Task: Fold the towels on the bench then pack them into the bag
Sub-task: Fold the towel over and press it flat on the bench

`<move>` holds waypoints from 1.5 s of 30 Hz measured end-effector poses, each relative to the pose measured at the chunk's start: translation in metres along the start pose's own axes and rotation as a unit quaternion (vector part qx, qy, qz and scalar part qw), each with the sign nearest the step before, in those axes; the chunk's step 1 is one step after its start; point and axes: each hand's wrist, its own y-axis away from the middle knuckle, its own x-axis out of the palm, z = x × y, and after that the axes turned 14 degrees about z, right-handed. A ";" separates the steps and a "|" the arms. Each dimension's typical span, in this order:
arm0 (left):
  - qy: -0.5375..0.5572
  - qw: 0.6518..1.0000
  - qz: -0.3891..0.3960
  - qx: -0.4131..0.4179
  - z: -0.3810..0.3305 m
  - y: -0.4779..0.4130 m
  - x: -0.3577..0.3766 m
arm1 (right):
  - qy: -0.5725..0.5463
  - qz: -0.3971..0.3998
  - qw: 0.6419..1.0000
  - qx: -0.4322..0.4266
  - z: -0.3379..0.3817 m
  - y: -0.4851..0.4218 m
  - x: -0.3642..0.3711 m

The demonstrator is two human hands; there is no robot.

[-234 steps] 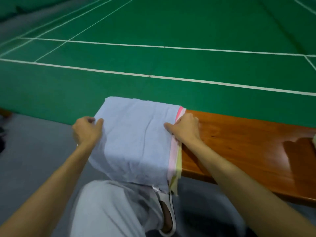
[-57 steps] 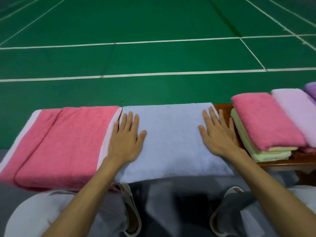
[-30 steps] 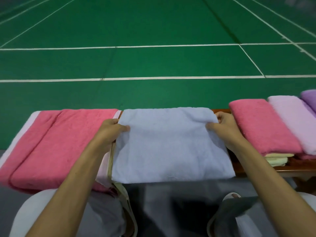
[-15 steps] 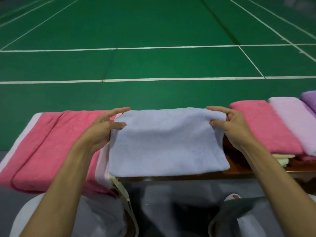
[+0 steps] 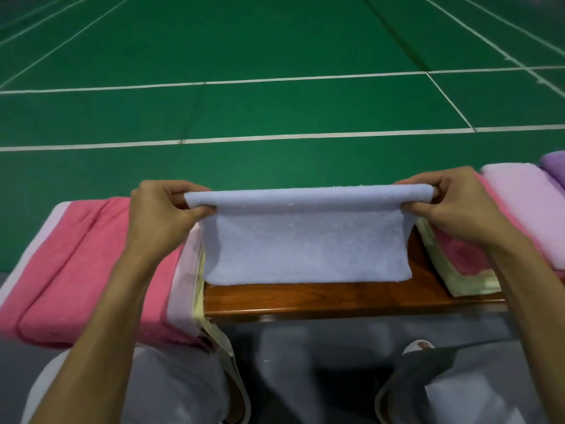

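While its near edge rests on the glossy brown wooden bench [image 5: 305,301], the pale blue terry towel [image 5: 305,246] stands lifted by its far edge, its long axis running left to right between the hands. The left hand [image 5: 162,215] pinches the upper left corner and the right hand [image 5: 455,206] the upper right, each equally close. The fold likely brings the raised edge towards the person. The cloth looks thick, soft and nubbly. Loose pink towels [image 5: 76,270] lie left; a folded pink-and-yellow stack [image 5: 452,255] sits right.

towel [image 5: 305,246] stands on the bench [image 5: 305,298], spread towels [image 5: 76,270] to its left, folded stacks [image 5: 519,215] right.
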 end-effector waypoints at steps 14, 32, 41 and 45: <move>-0.145 0.956 -0.181 0.180 0.008 -0.007 -0.009 | 0.213 -0.203 0.949 -0.115 0.017 -0.016 -0.005; -0.234 0.947 0.161 0.149 0.014 -0.011 0.117 | 0.294 0.089 0.951 0.040 0.010 -0.030 0.158; -0.306 0.926 0.215 0.046 0.014 0.011 0.156 | 0.380 0.152 0.912 -0.012 -0.019 -0.029 0.173; -0.320 0.930 0.181 0.028 0.019 0.022 0.151 | 0.368 0.156 0.917 -0.015 -0.027 -0.013 0.161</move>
